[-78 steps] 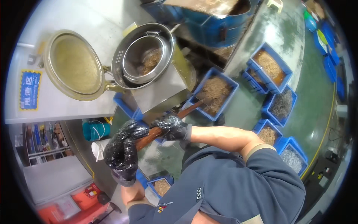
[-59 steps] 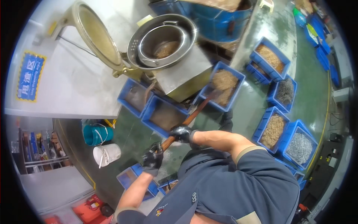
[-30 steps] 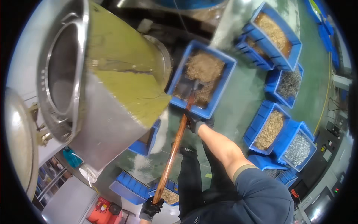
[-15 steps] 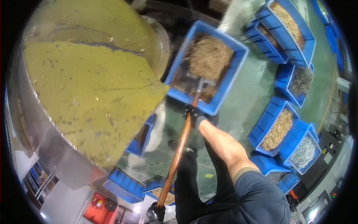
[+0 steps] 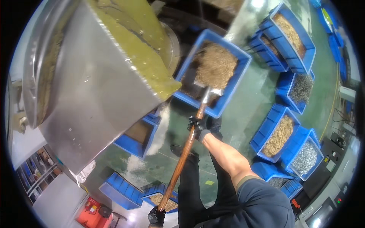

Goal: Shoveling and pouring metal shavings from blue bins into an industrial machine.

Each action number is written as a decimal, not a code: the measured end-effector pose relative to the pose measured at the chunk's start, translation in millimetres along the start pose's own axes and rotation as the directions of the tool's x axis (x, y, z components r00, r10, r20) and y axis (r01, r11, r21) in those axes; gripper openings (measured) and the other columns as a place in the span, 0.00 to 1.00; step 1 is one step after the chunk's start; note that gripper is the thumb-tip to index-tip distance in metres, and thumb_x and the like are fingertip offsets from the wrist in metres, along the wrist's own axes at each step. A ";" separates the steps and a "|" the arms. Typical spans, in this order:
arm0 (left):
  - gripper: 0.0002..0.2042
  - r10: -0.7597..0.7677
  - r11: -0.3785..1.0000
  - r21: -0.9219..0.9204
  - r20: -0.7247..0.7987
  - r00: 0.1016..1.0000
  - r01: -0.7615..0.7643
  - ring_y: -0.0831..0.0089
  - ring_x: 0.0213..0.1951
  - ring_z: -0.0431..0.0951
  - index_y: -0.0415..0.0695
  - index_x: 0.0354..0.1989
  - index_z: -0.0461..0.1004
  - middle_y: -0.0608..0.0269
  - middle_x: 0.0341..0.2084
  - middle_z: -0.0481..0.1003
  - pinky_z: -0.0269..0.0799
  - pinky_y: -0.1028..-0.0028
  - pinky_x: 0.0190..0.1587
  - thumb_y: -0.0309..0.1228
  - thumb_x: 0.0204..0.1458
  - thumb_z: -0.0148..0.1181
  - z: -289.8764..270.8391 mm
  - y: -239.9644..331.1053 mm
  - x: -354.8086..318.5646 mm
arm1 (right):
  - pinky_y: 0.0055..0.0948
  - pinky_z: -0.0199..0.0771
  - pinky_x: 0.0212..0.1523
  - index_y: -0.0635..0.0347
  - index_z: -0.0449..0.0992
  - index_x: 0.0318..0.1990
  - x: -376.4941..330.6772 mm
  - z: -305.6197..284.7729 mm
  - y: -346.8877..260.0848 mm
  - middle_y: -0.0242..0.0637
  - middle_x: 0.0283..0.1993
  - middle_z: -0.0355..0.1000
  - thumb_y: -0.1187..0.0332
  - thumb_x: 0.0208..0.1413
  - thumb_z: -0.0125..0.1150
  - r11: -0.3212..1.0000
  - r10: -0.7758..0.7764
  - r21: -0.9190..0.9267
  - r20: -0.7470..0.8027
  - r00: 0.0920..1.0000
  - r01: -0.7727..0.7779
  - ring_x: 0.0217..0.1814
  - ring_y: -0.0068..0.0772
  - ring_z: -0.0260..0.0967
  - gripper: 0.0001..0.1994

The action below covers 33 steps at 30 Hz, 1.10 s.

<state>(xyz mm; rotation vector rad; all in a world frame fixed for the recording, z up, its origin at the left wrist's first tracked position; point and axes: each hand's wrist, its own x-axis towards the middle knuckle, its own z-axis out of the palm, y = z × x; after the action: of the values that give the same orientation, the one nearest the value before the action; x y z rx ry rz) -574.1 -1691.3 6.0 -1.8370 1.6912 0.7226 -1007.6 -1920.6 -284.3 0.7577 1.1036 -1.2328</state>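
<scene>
My right hand [image 5: 197,127], in a black glove, grips the wooden shaft of a shovel [image 5: 187,149] just behind its metal socket. My left hand [image 5: 156,217], also gloved in black, is closed around the far end of the handle by the lower edge. The metal blade reaches into a blue bin [image 5: 234,88] and is partly buried under a blurred heap of light brown small pieces [image 5: 216,64]. To the left, the yellow-lined machine [image 5: 91,72] with a grey metal outer side has its corner right beside the bin.
Blue bins of brass-coloured pieces [image 5: 279,136], silvery pieces [image 5: 306,159] and dark grey pieces [image 5: 301,89] line the right side. More blue bins [image 5: 122,191] stand at lower left, near a red object [image 5: 91,212]. My legs are below the bin.
More of the machine's grey side shows now and less of its yellow lining. The bin sits slightly lower in view. Both hands keep their hold on the shovel, whose blade shows more clearly.
</scene>
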 end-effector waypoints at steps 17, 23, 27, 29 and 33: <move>0.14 0.326 0.943 0.012 -0.224 0.918 -0.332 0.59 0.17 0.74 0.43 0.33 0.76 0.57 0.19 0.77 0.71 0.69 0.19 0.41 0.46 0.60 -75.3 -26.6 -66.1 | 0.32 0.66 0.19 0.55 0.72 0.31 -141.2 39.6 -4.4 0.31 0.20 0.64 0.75 0.48 0.56 0.985 -0.166 -0.045 0.073 0.983 0.170 0.17 0.30 0.62 0.04; 0.09 0.366 0.926 -0.011 -0.221 0.904 -0.378 0.59 0.15 0.69 0.44 0.29 0.73 0.62 0.15 0.72 0.69 0.65 0.20 0.36 0.51 0.55 -145.1 -124.0 -143.9 | 0.32 0.66 0.17 0.59 0.73 0.31 -286.6 97.3 12.4 0.33 0.21 0.66 0.78 0.48 0.56 0.982 -0.174 0.088 0.111 0.978 0.165 0.15 0.31 0.62 0.04; 0.12 0.228 0.964 0.175 -0.151 0.962 -0.201 0.51 0.23 0.76 0.50 0.24 0.75 0.53 0.21 0.76 0.72 0.58 0.26 0.45 0.45 0.60 -282.2 -86.7 -192.3 | 0.28 0.68 0.19 0.63 0.72 0.31 -376.2 121.4 16.2 0.34 0.21 0.66 0.77 0.52 0.52 0.950 -0.185 0.290 0.218 0.958 0.118 0.19 0.30 0.64 0.02; 0.11 0.252 0.963 0.140 -0.177 0.952 -0.229 0.52 0.24 0.76 0.50 0.25 0.75 0.53 0.21 0.76 0.72 0.59 0.27 0.44 0.46 0.59 -309.5 -121.1 -202.3 | 0.28 0.68 0.21 0.62 0.73 0.32 -399.9 134.7 28.1 0.34 0.22 0.66 0.76 0.53 0.52 0.955 -0.245 0.225 0.230 0.942 0.194 0.20 0.30 0.64 0.03; 0.10 0.237 0.971 0.012 -0.136 0.962 -0.238 0.53 0.26 0.77 0.49 0.30 0.77 0.52 0.23 0.77 0.72 0.60 0.29 0.42 0.47 0.58 -387.2 -119.8 -213.1 | 0.29 0.71 0.27 0.57 0.73 0.32 -428.4 173.6 41.8 0.33 0.23 0.67 0.71 0.55 0.52 0.911 -0.407 0.008 0.183 0.895 0.412 0.25 0.30 0.65 0.03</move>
<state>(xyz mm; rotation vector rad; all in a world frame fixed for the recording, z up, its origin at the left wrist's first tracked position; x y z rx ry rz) -458.5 -1802.7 434.8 -1.7382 2.0258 0.7094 -913.0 -1924.2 170.0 0.3841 1.1627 -1.6021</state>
